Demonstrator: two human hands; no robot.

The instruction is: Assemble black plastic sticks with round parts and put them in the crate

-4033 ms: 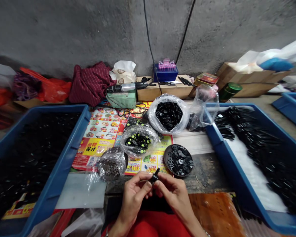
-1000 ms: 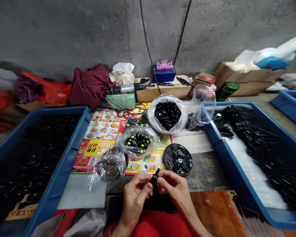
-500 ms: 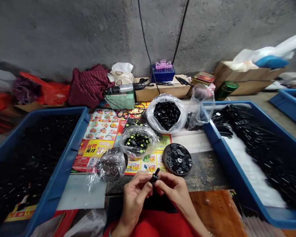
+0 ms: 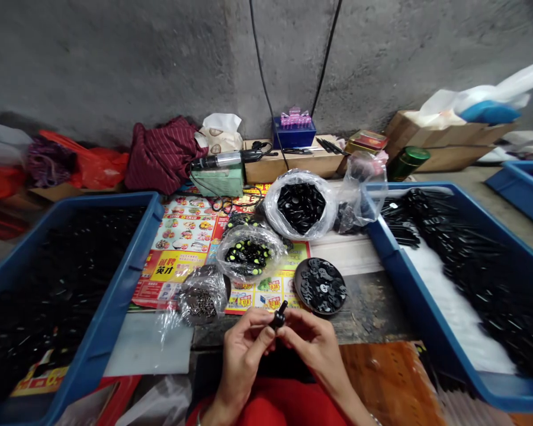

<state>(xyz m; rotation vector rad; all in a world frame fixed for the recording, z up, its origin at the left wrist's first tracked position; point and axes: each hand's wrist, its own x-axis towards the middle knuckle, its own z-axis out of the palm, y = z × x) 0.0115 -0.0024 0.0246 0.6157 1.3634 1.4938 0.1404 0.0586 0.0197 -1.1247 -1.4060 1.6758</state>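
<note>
Between both hands, near the front edge of the table, is a small black plastic part [image 4: 278, 319] with a thin stem pointing up and to the right. My left hand [image 4: 247, 349] pinches it between thumb and fingers from the left. From the right, the thumb and fingertips of my right hand [image 4: 313, 343] close on the same part; its lower end is hidden by the fingers. Just beyond my right hand stands a round dish [image 4: 298, 290] of flat black pieces. Ahead of my left hand lies a clear bag of small metal screws [image 4: 202, 303].
Bags of black-and-yellow pieces [image 4: 249, 257] and black oval pieces [image 4: 301, 207] stand on a printed flyer [image 4: 177, 260]. Blue bins of black parts flank me, left [image 4: 93, 349] and right [image 4: 395, 266]. An electric screwdriver [image 4: 224, 160] rests on a green box [image 4: 217, 180] behind.
The hands and the black part stay almost in place, with only a slight shift of the right fingers. The surrounding things have not moved.
</note>
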